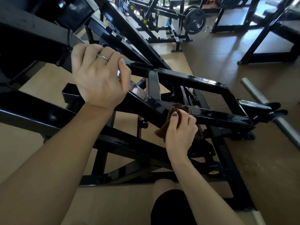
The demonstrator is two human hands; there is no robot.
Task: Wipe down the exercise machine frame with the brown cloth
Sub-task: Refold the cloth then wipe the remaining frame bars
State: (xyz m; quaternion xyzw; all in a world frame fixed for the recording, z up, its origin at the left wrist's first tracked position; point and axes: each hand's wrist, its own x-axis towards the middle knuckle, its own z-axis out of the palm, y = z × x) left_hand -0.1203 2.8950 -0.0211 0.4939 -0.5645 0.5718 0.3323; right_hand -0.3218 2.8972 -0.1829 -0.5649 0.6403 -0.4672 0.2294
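Left hand (99, 77), a ring (102, 57) on one finger, grip curled over an upper black bar of the exercise machine frame (203, 82). Right hand (180, 132), grip clamped on the bunched brown cloth (164, 129), pressing it against the underside of a lower sloping bar. Far right: silver bar (254, 93) over the brown floor (267, 159); weight plate (194, 21) in the background.
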